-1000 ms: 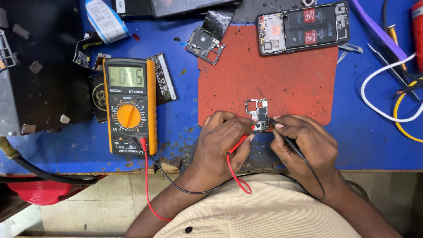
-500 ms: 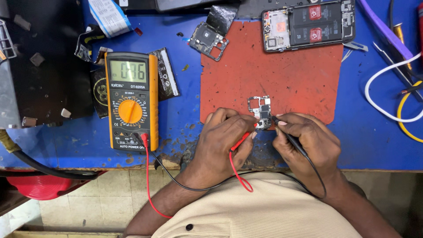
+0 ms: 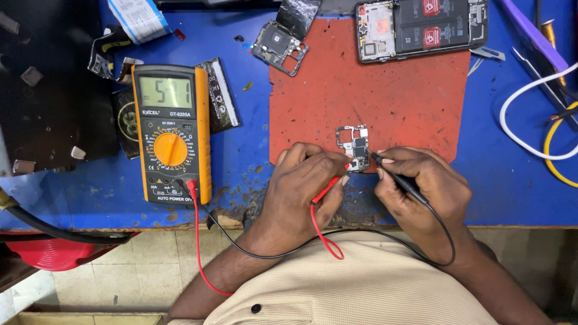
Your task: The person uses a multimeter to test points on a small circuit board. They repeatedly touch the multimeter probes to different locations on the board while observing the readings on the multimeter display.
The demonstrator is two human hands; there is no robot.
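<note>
1. We find the left hand point(image 3: 304, 186) closed around a red probe point(image 3: 330, 184), its tip set against the lower left edge of a small circuit board point(image 3: 354, 146).
2. The right hand point(image 3: 424, 186) grips a black probe point(image 3: 397, 174) in a pencil hold; its tip meets the board's lower right edge.
3. The circuit board lies flat on a red mat point(image 3: 385, 96), just beyond the fingertips of both hands and between them.
4. Well to the left of the left hand, a yellow multimeter point(image 3: 171, 132) rests on the blue tabletop point(image 3: 506, 180). Red and black leads run from its sockets towards the hands, and its display shows a reading.
5. Far ahead of the right hand, an opened phone point(image 3: 421, 27) lies at the mat's far edge; a loose frame piece point(image 3: 279, 45) sits ahead of the left hand.
6. Progress, in our judgement: both probes are in contact and a measurement is registering, so testing is under way. The board remains out of the phone; reassembly is not yet done.
7. Against the earlier frames: the hands, probes and board hold nearly the same positions. The view sits slightly differently over the tabletop, and the meter display appears to differ, though the earlier digits are too small to confirm.
</note>
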